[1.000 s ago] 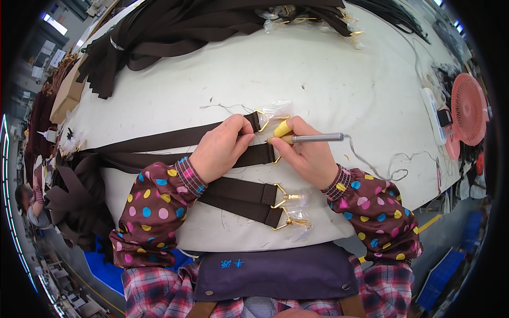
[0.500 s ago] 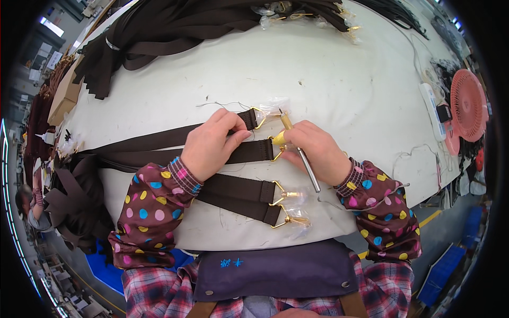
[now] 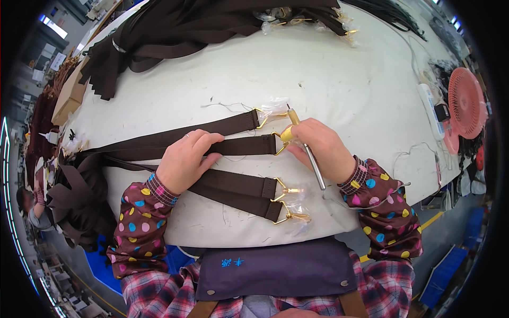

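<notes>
My left hand (image 3: 185, 159) curls over the middle dark brown strap (image 3: 244, 146), thumb along its lower edge. My right hand (image 3: 323, 148), a yellow cover on one finger, grips a slim corded tool (image 3: 318, 178) with its tip pointing away from me. Its fingers are also at the gold hook (image 3: 278, 142) on that strap's end; whether they hold it is unclear. A similar strap (image 3: 222, 124) lies above, its hook (image 3: 270, 114) in clear plastic. Two more straps (image 3: 238, 185) lie below, with gold hooks (image 3: 286, 192) at their right ends.
Dark straps lie piled at the back (image 3: 175, 32) and left (image 3: 79, 201). A cardboard box (image 3: 69, 95) is at the left. A pink fan (image 3: 466, 103) and white power strip (image 3: 430, 108) sit right. Blue bins (image 3: 440, 273) stand below the white table (image 3: 360, 79). Another person (image 3: 37, 209) is far left.
My left hand has slid left and down along the strap. My right hand has moved slightly right, and the tool has swung from level to pointing away from me.
</notes>
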The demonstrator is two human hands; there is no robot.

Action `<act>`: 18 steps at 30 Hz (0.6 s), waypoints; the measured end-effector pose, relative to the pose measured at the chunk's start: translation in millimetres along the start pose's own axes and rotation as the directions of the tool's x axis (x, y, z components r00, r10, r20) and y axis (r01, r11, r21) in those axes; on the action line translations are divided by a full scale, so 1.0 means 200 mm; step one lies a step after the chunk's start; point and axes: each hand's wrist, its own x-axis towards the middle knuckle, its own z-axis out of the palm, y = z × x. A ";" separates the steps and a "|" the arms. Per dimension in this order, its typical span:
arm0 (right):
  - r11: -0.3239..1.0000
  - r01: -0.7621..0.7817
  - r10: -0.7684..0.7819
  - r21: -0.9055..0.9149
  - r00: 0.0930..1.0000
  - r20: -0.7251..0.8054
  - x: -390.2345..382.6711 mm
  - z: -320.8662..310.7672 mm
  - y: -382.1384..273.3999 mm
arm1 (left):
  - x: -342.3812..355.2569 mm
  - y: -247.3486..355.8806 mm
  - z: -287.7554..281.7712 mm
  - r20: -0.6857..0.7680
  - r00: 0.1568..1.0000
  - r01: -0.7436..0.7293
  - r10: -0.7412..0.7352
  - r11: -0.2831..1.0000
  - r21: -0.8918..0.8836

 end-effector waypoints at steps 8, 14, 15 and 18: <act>0.999 -0.035 0.037 -0.040 0.998 0.060 -0.08 -0.09 0.03 | -0.02 0.07 0.01 -0.041 0.995 -0.089 0.086 0.993 -0.077; 1.000 -0.004 0.004 -0.019 1.000 0.016 -0.10 -0.08 0.07 | 0.02 0.06 0.03 -0.073 0.965 -0.245 0.251 0.966 0.085; 0.999 0.006 -0.006 -0.045 1.000 0.017 -0.09 -0.09 0.07 | 0.02 0.06 0.03 -0.054 0.951 -0.295 0.304 0.946 0.132; 0.998 0.038 -0.036 -0.049 0.998 0.046 -0.08 -0.07 0.07 | 0.01 0.06 0.05 0.025 0.933 -0.357 0.359 0.913 0.197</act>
